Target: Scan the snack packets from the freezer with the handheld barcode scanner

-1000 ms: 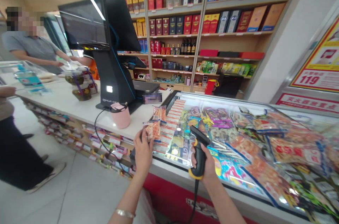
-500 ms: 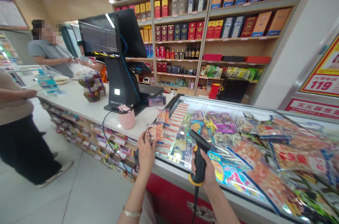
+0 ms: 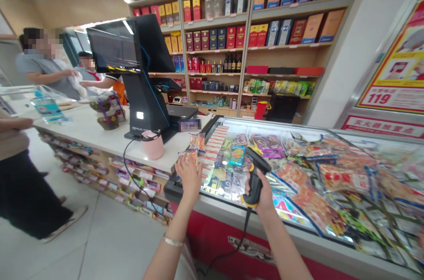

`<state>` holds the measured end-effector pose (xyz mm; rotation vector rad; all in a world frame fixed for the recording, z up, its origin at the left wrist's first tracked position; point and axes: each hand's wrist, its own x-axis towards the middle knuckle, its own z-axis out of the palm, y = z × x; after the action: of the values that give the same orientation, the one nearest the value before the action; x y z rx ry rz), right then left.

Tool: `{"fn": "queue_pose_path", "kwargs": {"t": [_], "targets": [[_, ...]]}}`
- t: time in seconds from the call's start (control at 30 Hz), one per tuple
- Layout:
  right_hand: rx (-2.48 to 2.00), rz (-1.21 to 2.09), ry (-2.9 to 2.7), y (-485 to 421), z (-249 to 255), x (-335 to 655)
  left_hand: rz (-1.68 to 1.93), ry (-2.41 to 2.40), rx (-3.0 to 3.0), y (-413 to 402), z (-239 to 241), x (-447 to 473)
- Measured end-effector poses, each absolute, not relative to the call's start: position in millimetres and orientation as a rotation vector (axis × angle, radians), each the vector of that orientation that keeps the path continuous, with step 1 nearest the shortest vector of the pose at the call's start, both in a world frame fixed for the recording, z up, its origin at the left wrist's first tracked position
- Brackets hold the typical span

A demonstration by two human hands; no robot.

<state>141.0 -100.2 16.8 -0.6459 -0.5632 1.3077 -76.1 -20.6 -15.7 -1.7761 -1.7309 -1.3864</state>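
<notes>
My left hand (image 3: 189,176) lies palm down over a small clear snack packet (image 3: 190,154) near the counter's end. Its fingers are stretched out and slightly apart, and they hide most of the packet. Just behind it, touching or nearly so, is a second similar packet (image 3: 198,142) with orange-brown contents. A black and yellow barcode scanner (image 3: 254,185) is gripped in my right hand (image 3: 265,191), above the glass-topped case. The scanner's head tilts up and to the left, and its cable hangs down.
A glass-topped case (image 3: 228,183) shows several snack bags. Left of my hands, a pink cup (image 3: 153,145) stands by the register screen (image 3: 114,46) on the white counter (image 3: 109,138). People stand beyond and left of it. Shelves (image 3: 215,19) of boxed bottles line the back.
My left hand has shifted right, further over the packet, with its fingers spread more. The scanner in my right hand has moved slightly right and up. The view has turned a little right.
</notes>
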Motion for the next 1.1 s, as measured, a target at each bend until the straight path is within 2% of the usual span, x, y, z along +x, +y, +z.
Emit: {"fn": "queue_pose_path", "kwargs": {"t": [0.2, 0.4, 0.6, 0.7, 0.97, 1.1], "targets": [[-0.640, 1.037, -0.621, -127, 48, 221, -1.595, -1.364, -2.239, -21, 29, 24], [-0.733, 0.912, -0.544, -155, 38, 282, -1.484, -0.877, -2.903, -21, 19, 117], [-0.844, 0.806, -0.480, -165, 11, 313, -1.021, -1.093, -3.125, -9, -4, 177], [-0.855, 0.786, -0.457, -162, 0, 321, -0.912, -1.273, -3.106, -10, -10, 191], [-0.895, 0.883, -0.483, -158, -9, 329, -1.136, -1.207, -3.300, -7, -16, 189], [-0.849, 0.904, -0.506, -155, -2, 329, -1.466, -1.214, -3.166, 1, -9, 184]]}}
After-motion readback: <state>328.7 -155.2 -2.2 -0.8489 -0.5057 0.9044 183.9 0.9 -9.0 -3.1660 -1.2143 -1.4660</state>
